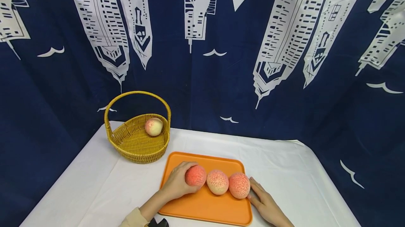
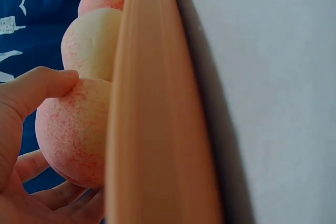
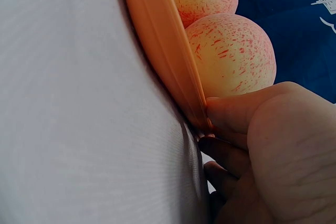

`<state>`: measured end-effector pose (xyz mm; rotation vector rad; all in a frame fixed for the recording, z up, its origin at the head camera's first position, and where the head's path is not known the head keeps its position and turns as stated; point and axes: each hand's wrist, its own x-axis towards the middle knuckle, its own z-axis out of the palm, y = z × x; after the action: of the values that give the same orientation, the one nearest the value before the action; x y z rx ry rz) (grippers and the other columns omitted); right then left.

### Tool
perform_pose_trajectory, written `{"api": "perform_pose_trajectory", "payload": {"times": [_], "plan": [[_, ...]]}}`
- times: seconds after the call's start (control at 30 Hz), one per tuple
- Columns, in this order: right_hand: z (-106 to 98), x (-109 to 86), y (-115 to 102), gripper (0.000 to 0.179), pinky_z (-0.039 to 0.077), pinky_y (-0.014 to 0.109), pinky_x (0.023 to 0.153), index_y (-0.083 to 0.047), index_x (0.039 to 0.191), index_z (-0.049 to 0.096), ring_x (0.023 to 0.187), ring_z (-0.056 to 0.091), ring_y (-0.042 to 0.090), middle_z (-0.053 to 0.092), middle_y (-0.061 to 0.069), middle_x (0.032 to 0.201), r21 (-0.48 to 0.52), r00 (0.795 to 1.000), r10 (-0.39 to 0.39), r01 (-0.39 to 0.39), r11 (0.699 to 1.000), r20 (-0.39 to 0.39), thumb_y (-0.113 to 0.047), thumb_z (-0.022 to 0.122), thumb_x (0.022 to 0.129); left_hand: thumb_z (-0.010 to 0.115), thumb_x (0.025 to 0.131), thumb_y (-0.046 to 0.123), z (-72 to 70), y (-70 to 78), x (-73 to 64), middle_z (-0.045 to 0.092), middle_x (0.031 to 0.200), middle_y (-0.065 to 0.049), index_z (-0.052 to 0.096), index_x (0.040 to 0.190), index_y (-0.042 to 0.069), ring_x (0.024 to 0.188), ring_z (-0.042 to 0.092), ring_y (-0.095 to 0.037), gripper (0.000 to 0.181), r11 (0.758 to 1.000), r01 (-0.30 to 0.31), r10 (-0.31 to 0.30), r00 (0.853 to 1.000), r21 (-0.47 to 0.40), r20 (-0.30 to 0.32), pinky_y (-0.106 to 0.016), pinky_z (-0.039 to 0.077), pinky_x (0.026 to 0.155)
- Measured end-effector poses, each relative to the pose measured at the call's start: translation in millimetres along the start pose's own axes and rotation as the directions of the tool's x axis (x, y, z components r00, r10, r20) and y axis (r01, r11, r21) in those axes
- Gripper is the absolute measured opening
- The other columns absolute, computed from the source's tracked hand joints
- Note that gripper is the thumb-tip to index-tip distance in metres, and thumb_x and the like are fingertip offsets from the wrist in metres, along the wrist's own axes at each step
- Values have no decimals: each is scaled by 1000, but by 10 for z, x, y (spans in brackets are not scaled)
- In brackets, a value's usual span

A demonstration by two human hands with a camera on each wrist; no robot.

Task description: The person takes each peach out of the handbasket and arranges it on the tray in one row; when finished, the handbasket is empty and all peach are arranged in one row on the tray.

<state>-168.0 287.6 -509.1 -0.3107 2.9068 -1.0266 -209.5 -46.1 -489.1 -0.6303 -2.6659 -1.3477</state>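
The left grip [image 1: 178, 182] is closed round the left-hand peach [image 1: 195, 176], thumb on one side and bent fingers on the other; the fruit is plump and rounded, its skin finely mottled red over paler yellow. The right grip [image 1: 265, 202] is relaxed and grasps nothing, thumb and fingertips spread at the right rim of an orange tray [image 1: 202, 207], just beside the right-hand peach [image 1: 239, 185]. Between these two sits a middle peach [image 1: 217, 182], cream with coarse pink speckling. All three lie in a row on the tray, a smooth, plastic-looking rectangle with rounded corners and a low raised rim. A beige fabric sleeve [image 1: 135, 217] covers the left wrist.

Beyond the tray's far left corner stands a basket [image 1: 140, 157] of golden-brown weave, with a tall arched handle; a paler peach [image 1: 154, 127] rests inside, toward its right side. White cloth, lightly creased, covers the tabletop [image 1: 281, 174]. Behind hangs a navy fabric [image 1: 177, 79] printed with white, upside-down towers and birds.
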Motion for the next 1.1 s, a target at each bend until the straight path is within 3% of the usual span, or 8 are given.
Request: {"api": "perform_pose_trajectory", "payload": {"times": [0.37, 0.6, 0.83, 1.1], "plan": [[-17, 9, -2, 57, 24, 58, 114, 0, 147, 40, 146, 26, 34, 31, 20, 157, 20, 999, 14, -15, 1000, 32, -32, 51, 101, 87, 67, 35, -31, 14, 4, 64, 121, -8, 59, 124, 11, 111, 57, -31, 68, 999, 38, -38, 999, -13, 19, -53, 47, 91], [-11, 12, 1, 57, 24, 58, 114, 0, 147, 40, 145, 27, 34, 32, 20, 156, 11, 1000, 10, -11, 1000, 26, -32, 51, 101, 88, 67, 32, -35, -9, 6, 64, 119, -7, 58, 123, 10, 104, 60, -23, 67, 996, 55, -52, 998, -71, 46, -39, 52, 85], [-12, 11, -6, 57, 22, 58, 114, 1, 147, 39, 145, 25, 38, 30, 21, 157, 31, 999, 17, -18, 999, 33, -30, 52, 101, 87, 69, 33, -37, -48, 11, 63, 119, -7, 57, 125, 10, 104, 58, -22, 67, 990, 99, -92, 993, -105, 75, -38, 52, 84], [-25, 11, -4, 61, 15, 64, 114, 0, 149, 35, 146, 19, 43, 24, 23, 158, 77, 997, 40, -44, 996, 62, -33, 51, 101, 86, 71, 33, -37, -77, 25, 64, 116, -7, 58, 125, 8, 94, 59, -16, 66, 990, 98, -91, 994, -106, 68, -30, 53, 78]]}}
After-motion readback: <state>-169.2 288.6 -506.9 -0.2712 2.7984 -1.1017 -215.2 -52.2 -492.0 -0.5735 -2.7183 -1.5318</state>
